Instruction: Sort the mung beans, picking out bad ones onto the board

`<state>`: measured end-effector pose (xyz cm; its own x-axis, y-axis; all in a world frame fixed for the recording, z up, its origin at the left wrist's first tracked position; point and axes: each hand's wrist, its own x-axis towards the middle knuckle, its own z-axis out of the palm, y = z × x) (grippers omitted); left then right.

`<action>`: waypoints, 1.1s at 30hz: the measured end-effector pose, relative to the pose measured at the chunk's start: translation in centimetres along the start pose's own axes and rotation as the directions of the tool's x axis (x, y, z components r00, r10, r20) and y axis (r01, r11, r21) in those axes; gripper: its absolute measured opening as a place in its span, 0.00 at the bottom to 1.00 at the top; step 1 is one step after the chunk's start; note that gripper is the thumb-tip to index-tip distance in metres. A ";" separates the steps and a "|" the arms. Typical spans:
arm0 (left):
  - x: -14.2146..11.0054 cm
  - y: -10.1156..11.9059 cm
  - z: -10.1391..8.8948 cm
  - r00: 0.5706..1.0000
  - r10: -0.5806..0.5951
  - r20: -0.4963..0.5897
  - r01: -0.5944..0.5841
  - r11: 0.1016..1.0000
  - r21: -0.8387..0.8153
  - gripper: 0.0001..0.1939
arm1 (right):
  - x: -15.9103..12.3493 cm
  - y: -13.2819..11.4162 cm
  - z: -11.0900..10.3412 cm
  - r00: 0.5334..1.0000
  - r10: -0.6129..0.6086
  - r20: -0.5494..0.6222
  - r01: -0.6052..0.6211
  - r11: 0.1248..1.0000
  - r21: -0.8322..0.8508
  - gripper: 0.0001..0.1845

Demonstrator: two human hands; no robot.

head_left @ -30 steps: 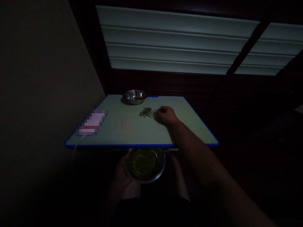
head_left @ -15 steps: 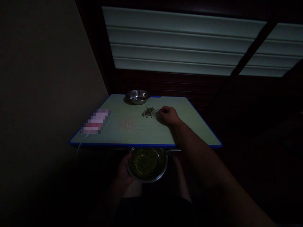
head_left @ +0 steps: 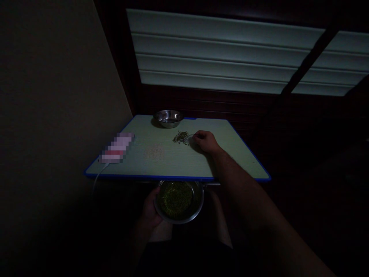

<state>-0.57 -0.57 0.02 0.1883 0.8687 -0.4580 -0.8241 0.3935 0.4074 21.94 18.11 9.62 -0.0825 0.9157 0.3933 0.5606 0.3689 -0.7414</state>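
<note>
Below the table's near edge, my left hand [head_left: 151,209] grips the left rim of a metal bowl [head_left: 198,209]. Small green grains that look like mung beans [head_left: 175,200] fill much of it. My right hand [head_left: 206,141] rests over the table with its fingers pinched on a small, clear, flat piece [head_left: 190,137]; its kind is too dim to tell. Just left of that piece lies a loose pile of green and brownish beans [head_left: 181,137]. A patch of pale bits [head_left: 155,152] is spread nearer to me on the left.
The pale table [head_left: 187,165] has a blue rim. A second metal bowl [head_left: 168,120] stands at its back edge. On the left lies a blurred-out pink phone-like thing [head_left: 117,148] with a white cable [head_left: 98,175]. A wall rises at left, and a louvred panel [head_left: 213,54] is behind.
My right hand has turned slightly at the edge of the bean pile, its fingers a little lower. The left hand and the bowl stay put.
</note>
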 end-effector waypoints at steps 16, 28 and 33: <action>0.2 0.0 -0.6 1.000 -0.005 -0.002 0.005 1.000 -0.020 0.11 | -0.1 -0.2 0.0 1.000 0.017 0.020 -0.017 1.000 0.018 0.09; -0.4 0.1 0.7 0.996 -0.011 -0.084 0.011 1.000 -0.009 0.11 | -0.1 -0.7 -0.4 0.993 0.119 0.008 -0.119 0.992 -0.051 0.06; -0.2 0.0 0.4 0.998 0.000 -0.056 -0.001 1.000 -0.017 0.11 | -0.2 -0.8 -0.4 0.992 0.128 0.014 -0.128 0.992 -0.011 0.07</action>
<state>-0.43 -0.63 0.44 0.1577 0.8506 -0.5017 -0.8333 0.3873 0.3946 21.79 17.58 10.35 -0.0212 0.9575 0.2876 0.5759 0.2469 -0.7794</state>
